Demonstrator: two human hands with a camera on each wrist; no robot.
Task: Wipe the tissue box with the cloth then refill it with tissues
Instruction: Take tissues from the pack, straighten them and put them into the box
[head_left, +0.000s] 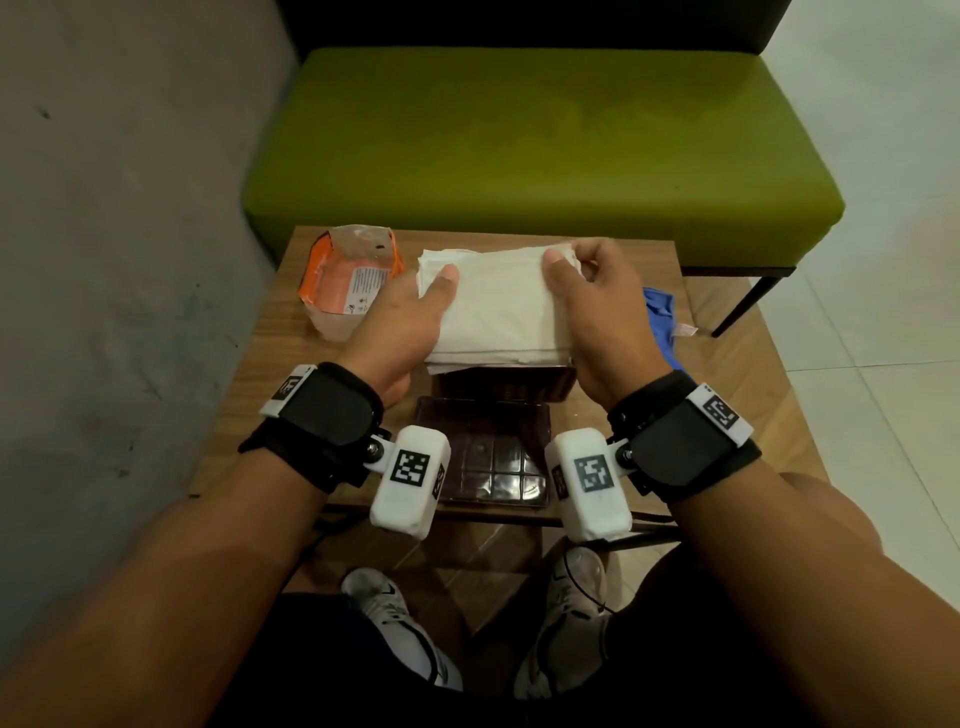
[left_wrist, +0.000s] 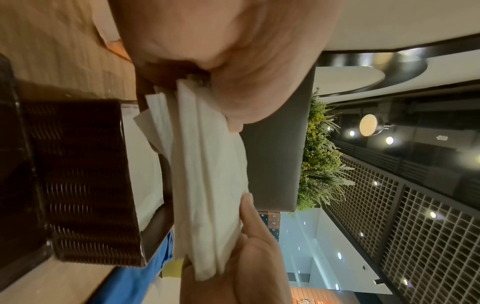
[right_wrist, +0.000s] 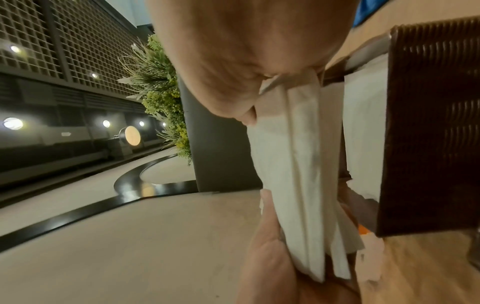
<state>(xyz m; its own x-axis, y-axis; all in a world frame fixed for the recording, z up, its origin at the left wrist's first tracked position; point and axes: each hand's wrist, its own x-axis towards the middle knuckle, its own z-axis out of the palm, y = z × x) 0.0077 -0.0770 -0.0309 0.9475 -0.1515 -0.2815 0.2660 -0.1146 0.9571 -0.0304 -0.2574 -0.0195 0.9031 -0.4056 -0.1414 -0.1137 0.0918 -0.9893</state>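
Note:
A thick stack of white tissues (head_left: 498, 306) hangs just above the open dark brown woven tissue box (head_left: 506, 382) on the wooden table (head_left: 249, 358). My left hand (head_left: 415, 306) grips the stack's left end, thumb on top. My right hand (head_left: 597, 301) grips the right end and pinches the far corner. The left wrist view shows the tissues (left_wrist: 207, 185) clamped between thumb and fingers beside the box (left_wrist: 85, 181). The right wrist view shows the tissues (right_wrist: 293, 164) held next to the box (right_wrist: 431, 127), white tissue lying inside it. The blue cloth (head_left: 662, 322) lies at the right.
The box's dark lid (head_left: 485, 457) lies flat near the table's front edge. A torn orange tissue wrapper (head_left: 348, 280) sits at the back left. A green bench (head_left: 540, 145) stands behind the table, a grey wall on the left. My shoes show below the table.

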